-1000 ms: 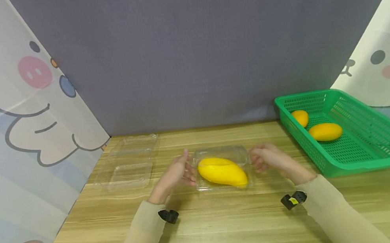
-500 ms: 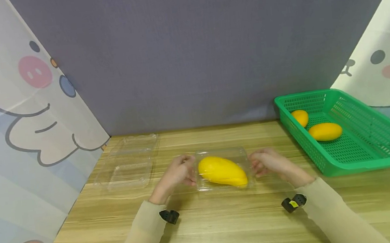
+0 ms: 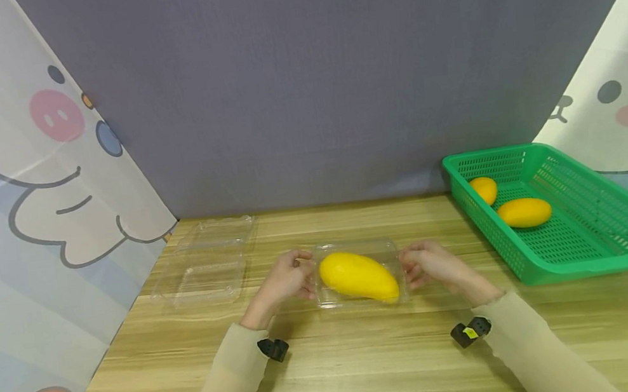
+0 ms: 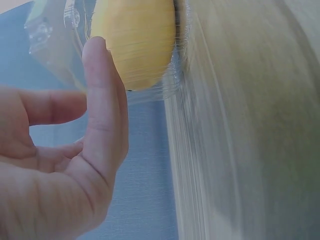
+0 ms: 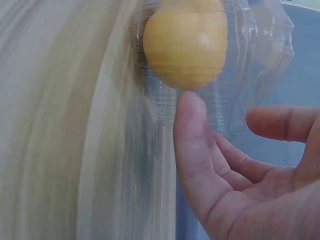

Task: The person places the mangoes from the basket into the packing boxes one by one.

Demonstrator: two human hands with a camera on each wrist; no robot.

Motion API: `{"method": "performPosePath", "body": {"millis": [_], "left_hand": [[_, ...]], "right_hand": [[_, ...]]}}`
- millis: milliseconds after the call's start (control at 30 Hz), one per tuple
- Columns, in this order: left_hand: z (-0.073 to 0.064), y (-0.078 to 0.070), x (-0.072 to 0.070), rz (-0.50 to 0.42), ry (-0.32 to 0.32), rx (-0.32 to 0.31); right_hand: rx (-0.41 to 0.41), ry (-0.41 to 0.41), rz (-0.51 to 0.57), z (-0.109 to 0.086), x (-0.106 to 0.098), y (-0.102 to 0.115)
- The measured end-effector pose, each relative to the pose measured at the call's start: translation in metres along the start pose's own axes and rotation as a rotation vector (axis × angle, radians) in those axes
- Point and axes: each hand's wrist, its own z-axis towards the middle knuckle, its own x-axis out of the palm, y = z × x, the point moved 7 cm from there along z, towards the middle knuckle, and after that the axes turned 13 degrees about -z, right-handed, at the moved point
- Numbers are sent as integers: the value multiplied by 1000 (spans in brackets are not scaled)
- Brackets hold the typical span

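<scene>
A clear plastic clamshell box (image 3: 377, 250) stands mid-table with a yellow mango (image 3: 359, 277) lying aslant in it. Its transparent lid (image 5: 274, 42) is folded down over the fruit. At the box's left end, my left hand (image 3: 290, 276) pinches the rim, thumb near the lid seam and long fingers (image 4: 102, 100) along the side wall. My right hand (image 3: 431, 263) does the same at the right end, its forefinger (image 5: 192, 130) low against the wall and its thumb up at the rim. Parts of the fingertips are hidden in the head view.
Another clear clamshell (image 3: 206, 265) lies open at the table's left. A green mesh basket (image 3: 586, 266) holding two mangoes (image 3: 524, 213) stands on the right. A grey panel (image 3: 303, 95) closes off the back of the wooden table (image 3: 366, 363).
The raised lid has come down over the mango. Both hands have drawn in to the box's ends, and their fingers, spread earlier on the left, have come together at the rim.
</scene>
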Motion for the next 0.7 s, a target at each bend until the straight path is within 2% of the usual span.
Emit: {"method": "performPosePath", "body": {"millis": [233, 467, 700], "left_hand": [[-1, -1, 1, 9, 26, 15], [-1, -1, 0, 2, 19, 8], [-1, -1, 1, 32, 15, 21]], "right_hand": [[5, -2, 24, -1, 2, 0], [-2, 8, 32, 0, 3, -1], [13, 8, 43, 2, 1, -5]]}}
